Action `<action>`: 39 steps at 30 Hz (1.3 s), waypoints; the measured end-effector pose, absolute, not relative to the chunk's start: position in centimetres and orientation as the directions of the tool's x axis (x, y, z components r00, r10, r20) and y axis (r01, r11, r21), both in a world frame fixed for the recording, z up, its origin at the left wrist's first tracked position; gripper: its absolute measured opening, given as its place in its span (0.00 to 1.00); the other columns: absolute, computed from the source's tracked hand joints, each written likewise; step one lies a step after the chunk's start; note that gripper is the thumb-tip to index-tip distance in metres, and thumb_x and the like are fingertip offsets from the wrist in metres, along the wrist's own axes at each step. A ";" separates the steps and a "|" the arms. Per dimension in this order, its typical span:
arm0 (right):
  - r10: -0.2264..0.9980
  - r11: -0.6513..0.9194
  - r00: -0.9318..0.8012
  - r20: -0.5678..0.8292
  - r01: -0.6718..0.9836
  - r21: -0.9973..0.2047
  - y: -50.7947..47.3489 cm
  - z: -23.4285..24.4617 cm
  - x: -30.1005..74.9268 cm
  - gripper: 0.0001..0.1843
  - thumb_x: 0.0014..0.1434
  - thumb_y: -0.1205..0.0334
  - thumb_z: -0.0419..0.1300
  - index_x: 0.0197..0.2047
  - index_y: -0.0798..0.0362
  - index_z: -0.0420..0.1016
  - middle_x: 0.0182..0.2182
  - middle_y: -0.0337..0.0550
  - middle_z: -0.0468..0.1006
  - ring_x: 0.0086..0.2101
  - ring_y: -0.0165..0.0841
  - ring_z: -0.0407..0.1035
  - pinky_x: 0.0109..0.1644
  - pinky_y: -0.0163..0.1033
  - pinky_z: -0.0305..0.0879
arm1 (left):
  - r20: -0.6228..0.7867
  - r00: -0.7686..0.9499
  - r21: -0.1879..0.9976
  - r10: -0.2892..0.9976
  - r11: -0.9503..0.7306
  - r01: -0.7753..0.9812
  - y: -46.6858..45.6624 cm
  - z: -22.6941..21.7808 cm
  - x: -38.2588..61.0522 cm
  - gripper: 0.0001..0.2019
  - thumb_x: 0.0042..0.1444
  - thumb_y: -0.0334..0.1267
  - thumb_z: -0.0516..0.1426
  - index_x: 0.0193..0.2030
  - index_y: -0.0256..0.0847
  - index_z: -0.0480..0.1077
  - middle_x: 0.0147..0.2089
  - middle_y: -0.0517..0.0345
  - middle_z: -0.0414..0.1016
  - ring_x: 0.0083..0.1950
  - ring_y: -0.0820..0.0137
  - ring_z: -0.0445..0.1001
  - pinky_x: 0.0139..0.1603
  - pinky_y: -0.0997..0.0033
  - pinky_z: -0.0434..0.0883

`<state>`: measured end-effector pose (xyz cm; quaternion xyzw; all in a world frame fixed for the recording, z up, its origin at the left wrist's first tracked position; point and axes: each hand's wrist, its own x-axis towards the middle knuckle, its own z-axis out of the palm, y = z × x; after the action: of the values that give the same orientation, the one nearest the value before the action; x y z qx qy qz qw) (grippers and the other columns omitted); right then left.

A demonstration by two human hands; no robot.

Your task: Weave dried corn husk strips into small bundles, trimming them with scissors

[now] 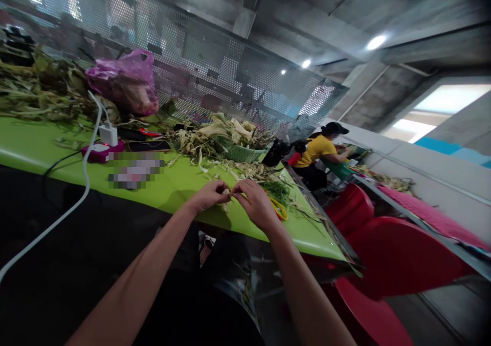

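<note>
Close together over the front of the green table (153,198), my two hands meet at a small pale piece of dried plant leaf (226,197). My left hand (209,194) pinches this piece between thumb and fingers. Fingertips of my right hand (253,202) are closed at its other side; whether they grip the same piece cannot be made out. Just right of my right hand lies a yellow ring-shaped thing (279,209) beside some green stems (278,191). Behind the hands stands a green basket (241,153) heaped with dried leaves (226,127).
A pink power block (103,152) with white charger (108,134) and cable (86,167) sits left, near a blurred-out flat item (136,171). Behind are a purple plastic bag (126,83) and a perforated screen (215,49). Red chairs (399,254) and a person in yellow (312,151) are right.
</note>
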<state>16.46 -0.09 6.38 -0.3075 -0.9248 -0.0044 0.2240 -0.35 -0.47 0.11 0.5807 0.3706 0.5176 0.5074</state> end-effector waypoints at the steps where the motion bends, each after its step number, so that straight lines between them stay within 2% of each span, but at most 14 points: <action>1: 0.562 0.814 -0.720 0.407 0.569 -0.117 -0.1 6.5 16.5 0.05 0.62 0.64 0.54 0.36 0.51 0.70 0.36 0.46 0.73 0.40 0.38 0.64 0.45 0.41 0.58 | 0.220 0.195 0.974 0.956 -0.204 -0.098 -0.4 0.0 -0.4 0.11 0.41 0.38 0.61 0.28 0.37 0.64 0.25 0.66 0.61 0.27 0.77 0.59 0.30 0.75 0.57; 10: 0.544 0.824 -0.757 0.362 0.564 -0.059 0.0 7.2 16.2 0.05 0.61 0.67 0.54 0.37 0.52 0.70 0.35 0.44 0.72 0.38 0.35 0.65 0.43 0.38 0.57 | 0.235 0.172 0.968 0.957 -0.214 -0.128 -0.5 0.3 -0.4 0.08 0.40 0.35 0.60 0.27 0.36 0.65 0.24 0.65 0.61 0.27 0.77 0.59 0.30 0.73 0.56; 15: 0.550 0.806 -0.765 0.334 0.591 0.025 0.0 7.6 15.9 0.03 0.61 0.66 0.54 0.36 0.52 0.69 0.35 0.44 0.72 0.37 0.35 0.65 0.41 0.38 0.57 | 0.239 0.154 0.966 0.959 -0.219 -0.140 -0.6 0.3 -0.3 0.08 0.40 0.35 0.60 0.26 0.37 0.64 0.23 0.66 0.59 0.26 0.77 0.57 0.28 0.74 0.54; 22: 0.566 0.796 -0.780 0.265 0.601 0.070 0.0 8.5 15.2 0.06 0.59 0.70 0.52 0.35 0.53 0.68 0.35 0.44 0.71 0.36 0.34 0.66 0.39 0.37 0.56 | 0.232 0.164 0.958 0.959 -0.196 -0.207 -0.5 0.2 -0.2 0.10 0.40 0.36 0.61 0.26 0.36 0.63 0.24 0.64 0.62 0.27 0.78 0.59 0.28 0.75 0.55; 26: 0.565 0.793 -0.781 0.267 0.603 0.086 0.2 8.4 15.0 0.06 0.59 0.70 0.53 0.35 0.52 0.69 0.34 0.44 0.71 0.35 0.34 0.66 0.38 0.37 0.56 | 0.247 0.158 0.961 0.956 -0.221 -0.166 -0.1 -0.3 -0.2 0.09 0.41 0.36 0.60 0.26 0.37 0.62 0.24 0.65 0.61 0.26 0.79 0.57 0.27 0.75 0.54; 32: 0.588 0.727 -0.751 0.301 0.653 0.210 -0.1 7.5 14.8 0.03 0.60 0.65 0.54 0.35 0.52 0.69 0.34 0.46 0.72 0.33 0.36 0.66 0.36 0.39 0.54 | 0.261 0.139 0.965 0.955 -0.259 -0.036 0.7 -1.0 0.1 0.07 0.41 0.36 0.57 0.25 0.37 0.63 0.21 0.67 0.58 0.24 0.79 0.55 0.25 0.75 0.52; 36: 0.602 0.713 -0.727 0.329 0.676 0.188 -0.6 7.0 14.4 0.03 0.59 0.65 0.56 0.34 0.52 0.69 0.34 0.47 0.72 0.32 0.37 0.66 0.37 0.40 0.54 | 0.244 0.139 0.970 0.960 -0.244 -0.019 0.6 -0.9 0.2 0.06 0.40 0.34 0.57 0.24 0.37 0.63 0.20 0.67 0.58 0.24 0.79 0.55 0.24 0.75 0.51; 39: 0.627 0.711 -0.689 0.364 0.697 0.094 -0.7 6.7 14.5 0.03 0.59 0.66 0.55 0.35 0.52 0.70 0.34 0.46 0.72 0.32 0.36 0.66 0.37 0.39 0.56 | 0.235 0.131 0.972 0.963 -0.235 -0.015 0.7 -0.9 0.1 0.06 0.39 0.34 0.58 0.24 0.37 0.63 0.20 0.67 0.59 0.24 0.79 0.55 0.24 0.75 0.52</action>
<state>14.47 -0.67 6.66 -0.3627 -0.9120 -0.1132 0.1545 0.13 0.66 -0.95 0.5878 0.4030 0.5217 0.4690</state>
